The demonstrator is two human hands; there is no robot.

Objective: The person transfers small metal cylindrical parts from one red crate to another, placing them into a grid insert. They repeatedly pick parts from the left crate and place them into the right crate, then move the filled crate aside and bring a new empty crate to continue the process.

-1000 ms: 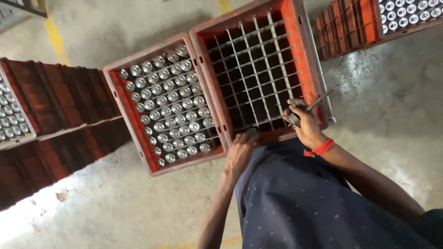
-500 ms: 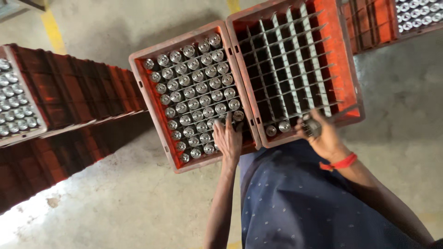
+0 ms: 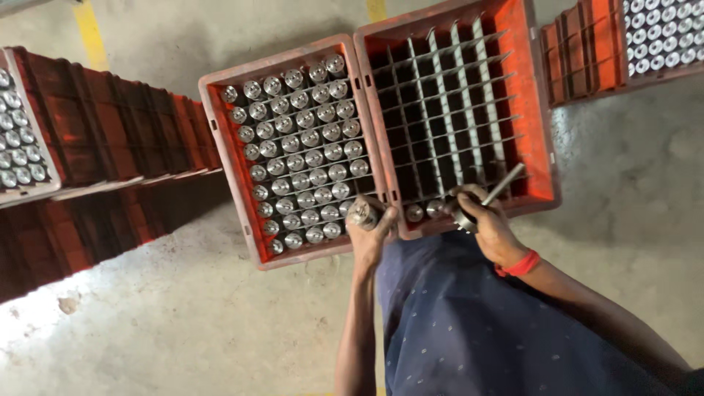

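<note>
Two orange crates with grid dividers stand side by side below me. The left crate (image 3: 220,147) is packed with several upright shiny metal cylinders. The right crate (image 3: 539,125) is mostly empty cells, with two cylinders (image 3: 424,212) in its near row. My left hand (image 3: 372,233) is closed on one metal cylinder (image 3: 361,214), lifted just above the left crate's near right corner. My right hand (image 3: 490,224), with a red band at the wrist, grips a round metal part with a thin rod (image 3: 504,185) sticking up, over the right crate's near edge.
Stacks of dark red crates (image 3: 110,125) stand at the left, one (image 3: 18,161) holding more cylinders. Another filled crate (image 3: 653,37) sits at the top right. The floor is grey concrete with yellow painted lines (image 3: 88,33). My dark blue dotted clothing fills the bottom.
My left hand has gone from resting over the left crate to lifting a cylinder out of its near right corner. My right hand stays at the right crate's near edge. The view has shifted.
</note>
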